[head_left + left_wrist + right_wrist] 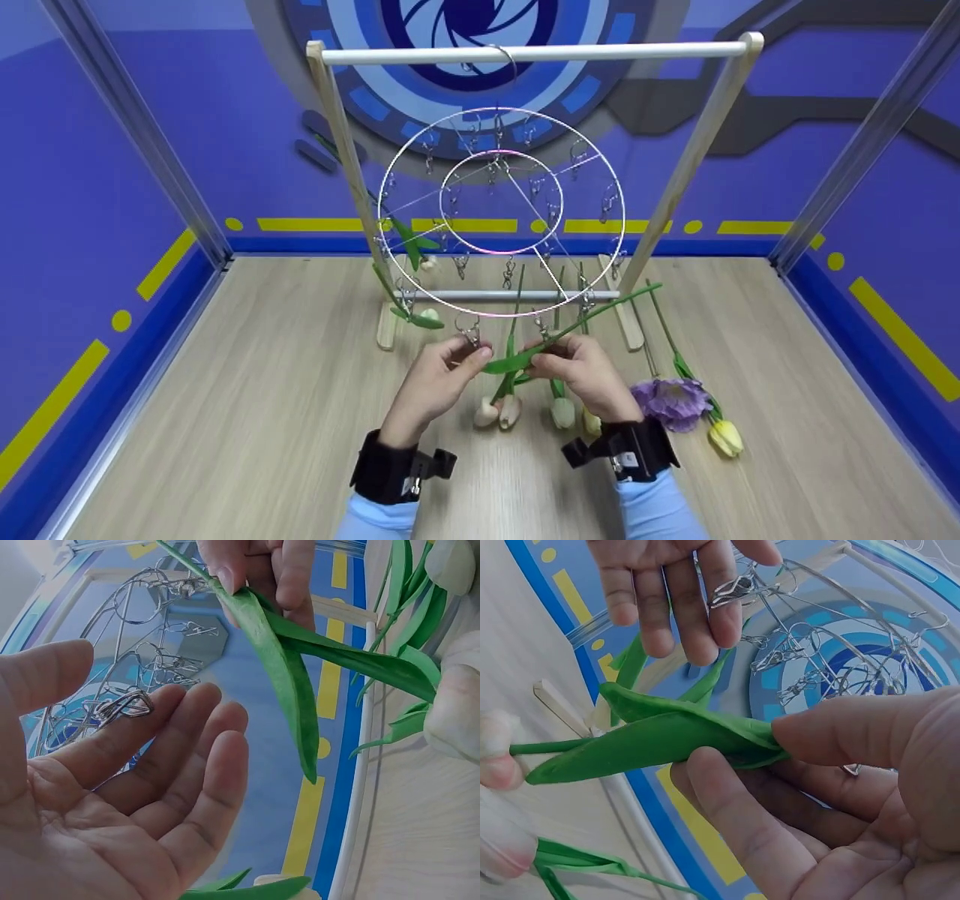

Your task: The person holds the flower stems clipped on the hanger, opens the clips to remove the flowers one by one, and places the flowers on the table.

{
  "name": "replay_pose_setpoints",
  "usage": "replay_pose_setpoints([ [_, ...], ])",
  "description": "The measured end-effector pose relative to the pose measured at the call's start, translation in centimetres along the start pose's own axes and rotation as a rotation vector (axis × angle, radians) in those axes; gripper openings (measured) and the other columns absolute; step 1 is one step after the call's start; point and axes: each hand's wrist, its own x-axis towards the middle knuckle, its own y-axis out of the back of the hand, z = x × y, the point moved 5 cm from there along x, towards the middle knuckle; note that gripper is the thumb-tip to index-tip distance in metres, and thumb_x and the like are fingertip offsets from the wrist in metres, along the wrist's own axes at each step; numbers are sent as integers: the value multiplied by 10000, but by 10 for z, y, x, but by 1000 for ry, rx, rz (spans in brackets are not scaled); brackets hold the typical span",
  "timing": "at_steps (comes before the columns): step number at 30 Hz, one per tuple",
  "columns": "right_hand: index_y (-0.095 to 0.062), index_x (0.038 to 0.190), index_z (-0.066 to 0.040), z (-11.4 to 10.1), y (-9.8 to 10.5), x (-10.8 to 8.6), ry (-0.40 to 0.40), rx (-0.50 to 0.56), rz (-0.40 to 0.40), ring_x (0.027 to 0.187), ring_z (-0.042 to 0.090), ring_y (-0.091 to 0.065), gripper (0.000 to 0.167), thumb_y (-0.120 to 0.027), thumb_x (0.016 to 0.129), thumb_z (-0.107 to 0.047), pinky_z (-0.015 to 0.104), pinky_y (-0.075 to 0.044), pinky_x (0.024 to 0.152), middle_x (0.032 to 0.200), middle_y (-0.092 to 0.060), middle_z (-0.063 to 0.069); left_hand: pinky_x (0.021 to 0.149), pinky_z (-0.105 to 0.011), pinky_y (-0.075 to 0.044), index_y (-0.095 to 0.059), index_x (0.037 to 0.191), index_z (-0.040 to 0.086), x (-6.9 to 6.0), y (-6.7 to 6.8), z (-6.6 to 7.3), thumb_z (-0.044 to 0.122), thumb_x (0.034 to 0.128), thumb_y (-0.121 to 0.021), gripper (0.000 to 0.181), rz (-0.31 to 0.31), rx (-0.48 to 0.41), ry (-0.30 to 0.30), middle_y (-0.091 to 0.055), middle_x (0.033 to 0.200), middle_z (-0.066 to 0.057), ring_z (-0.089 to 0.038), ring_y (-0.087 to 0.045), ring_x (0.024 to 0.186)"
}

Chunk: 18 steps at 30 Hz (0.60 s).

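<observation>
My right hand pinches a tulip by its green stem and leaves. The stem slants up to the right in the head view, and a pale pink-white bloom shows at its other end in the right wrist view. Facing it, my left hand has its fingers extended and the thumb apart. A wire clip lies against its index finger, held by nothing I can see from the thumb side. That clip hangs from the front of a round two-ring hanger, hooked over a white bar.
Wooden side posts carry the bar. Two tulips hang at the hanger's left, one with a white bloom. Below my hands lie several tulips, one greenish white. A purple flower and a yellow tulip lie right.
</observation>
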Motion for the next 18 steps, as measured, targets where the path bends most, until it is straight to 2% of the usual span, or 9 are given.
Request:
replay_pose_setpoints([
  [8, -607, 1187, 196, 8, -1, 3, -30, 55, -5, 937, 207, -743, 261, -575, 962, 67, 354, -603, 908, 1111, -720, 214, 978, -459, -533, -704, 1226, -14, -1, -2, -2, 256, 1031, -631, 341, -20, 35, 53, -737, 1156, -148, -287, -673, 1076],
  [15, -597, 1177, 209, 9, -6, 4, -38, 86, -10, 935, 269, -752, 259, -588, 966, 59, 372, -606, 901, 1076, -727, 218, 972, -464, -546, -678, 1250, -44, -1, -2, 0, 241, 1038, -621, 360, -7, 86, 0, -728, 1156, -165, -319, -672, 1087],
  [18, -603, 1155, 194, 10, -9, 5, -47, 84, 2, 909, 259, -754, 237, -595, 965, 53, 374, -611, 887, 1059, -727, 202, 961, -453, -554, -668, 1260, -48, 0, -1, -2, 227, 1038, -620, 357, 0, 94, 3, -723, 1152, -169, -320, -671, 1081],
])
